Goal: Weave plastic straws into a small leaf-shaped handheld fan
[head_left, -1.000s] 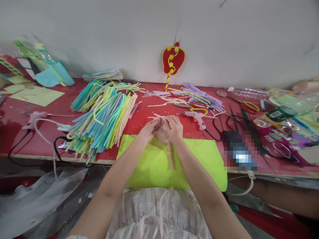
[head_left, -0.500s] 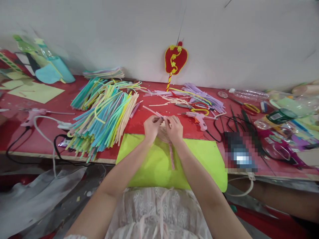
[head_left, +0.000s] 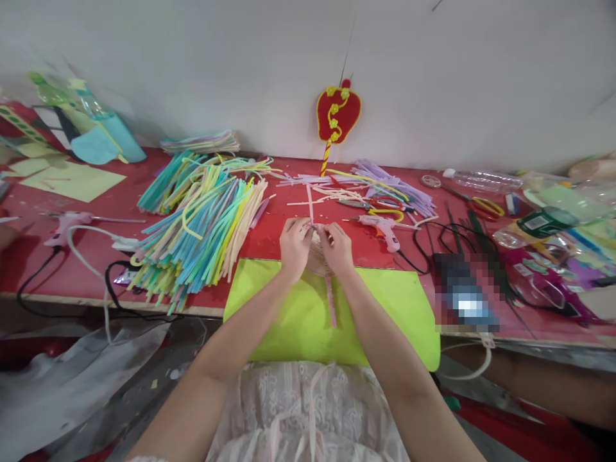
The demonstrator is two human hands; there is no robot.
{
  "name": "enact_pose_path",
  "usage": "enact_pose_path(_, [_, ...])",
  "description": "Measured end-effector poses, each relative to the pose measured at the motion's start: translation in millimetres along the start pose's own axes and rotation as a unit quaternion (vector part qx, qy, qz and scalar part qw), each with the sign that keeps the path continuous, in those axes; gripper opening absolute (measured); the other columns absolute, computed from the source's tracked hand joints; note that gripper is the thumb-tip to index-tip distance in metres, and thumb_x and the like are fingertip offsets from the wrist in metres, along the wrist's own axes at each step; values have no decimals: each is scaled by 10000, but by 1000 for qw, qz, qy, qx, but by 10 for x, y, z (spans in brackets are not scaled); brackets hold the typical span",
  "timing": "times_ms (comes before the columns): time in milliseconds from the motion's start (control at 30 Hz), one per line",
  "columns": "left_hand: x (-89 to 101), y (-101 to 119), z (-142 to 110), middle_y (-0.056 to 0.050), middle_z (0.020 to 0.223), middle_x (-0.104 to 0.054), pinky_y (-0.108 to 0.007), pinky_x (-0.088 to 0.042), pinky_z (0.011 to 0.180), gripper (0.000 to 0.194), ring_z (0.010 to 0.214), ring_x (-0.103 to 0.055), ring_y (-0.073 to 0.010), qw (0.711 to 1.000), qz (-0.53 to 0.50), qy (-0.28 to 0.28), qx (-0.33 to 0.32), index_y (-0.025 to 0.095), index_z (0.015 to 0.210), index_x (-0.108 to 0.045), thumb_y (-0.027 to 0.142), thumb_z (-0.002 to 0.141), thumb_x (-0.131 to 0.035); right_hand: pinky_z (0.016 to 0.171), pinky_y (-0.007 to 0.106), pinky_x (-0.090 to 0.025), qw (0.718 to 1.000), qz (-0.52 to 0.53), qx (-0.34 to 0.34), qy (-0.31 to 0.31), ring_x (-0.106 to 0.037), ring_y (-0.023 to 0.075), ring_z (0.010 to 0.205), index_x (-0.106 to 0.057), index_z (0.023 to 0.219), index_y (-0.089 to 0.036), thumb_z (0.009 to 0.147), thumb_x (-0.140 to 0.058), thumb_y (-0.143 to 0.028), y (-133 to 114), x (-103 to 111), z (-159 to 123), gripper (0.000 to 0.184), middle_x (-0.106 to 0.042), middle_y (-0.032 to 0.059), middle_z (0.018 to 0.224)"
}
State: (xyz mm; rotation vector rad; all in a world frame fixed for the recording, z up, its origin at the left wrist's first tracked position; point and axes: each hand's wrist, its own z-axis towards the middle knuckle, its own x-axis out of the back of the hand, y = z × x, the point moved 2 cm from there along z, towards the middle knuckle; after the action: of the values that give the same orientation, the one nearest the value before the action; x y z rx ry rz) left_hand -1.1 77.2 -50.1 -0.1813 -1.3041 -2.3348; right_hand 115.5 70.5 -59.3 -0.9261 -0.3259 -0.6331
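Observation:
Between my hands is a small pale pink fan (head_left: 316,262) made of pipe cleaners, its fuzzy pink handle (head_left: 331,307) pointing down toward me over the lime-green mat (head_left: 385,314). A loose pink pipe cleaner (head_left: 310,202) sticks up from the fan's top edge. My left hand (head_left: 293,249) is closed, pinching this pipe cleaner near the fan's edge. My right hand (head_left: 338,249) is closed too, its fingertips gripping the fan's upper right edge. The exact spot where the fingertips meet is partly hidden.
A big heap of coloured pipe cleaners (head_left: 197,224) lies to the left, purple ones (head_left: 385,183) behind. Pink glue guns (head_left: 385,231) (head_left: 67,228) with cords flank the work. A finished red fan (head_left: 338,115) leans on the wall. Scissors (head_left: 486,206) and plastic bottles (head_left: 534,228) sit right.
The free end of the pink pipe cleaner has swung from leaning left to pointing almost straight up. My left hand has turned slightly upright; the fan stays in place.

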Motion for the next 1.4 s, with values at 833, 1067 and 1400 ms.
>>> enact_pose_path(833, [-7, -102, 34, -61, 991, -615, -291, -468, 849, 277, 917, -583, -143, 982, -15, -153, -105, 209, 1086, -585, 195, 846, -448, 590, 237, -353, 975, 175, -121, -70, -468, 124, 609, -534, 674, -183, 819, -430, -394, 179, 81, 70, 276, -505, -11, 617])
enact_pose_path(1067, [2, -96, 20, -60, 967, -614, -272, -472, 826, 263, 894, -585, -136, 986, 16, -133, -98, 191, 1073, -583, 201, 840, -463, 624, 237, -368, 983, 139, -94, -71, -505, 127, 654, -537, 677, -185, 820, -433, -397, 138, 86, 71, 276, -557, 0, 665])
enact_pose_path(1400, [32, -81, 15, -48, 1020, -610, -264, -460, 862, 274, 963, -573, -130, 977, 18, -177, -118, 225, 1079, -585, 199, 855, -429, 611, 248, -379, 981, 142, -105, -85, -509, 130, 634, -582, 694, -181, 789, -464, -369, 215, 59, 74, 242, -587, 10, 673])
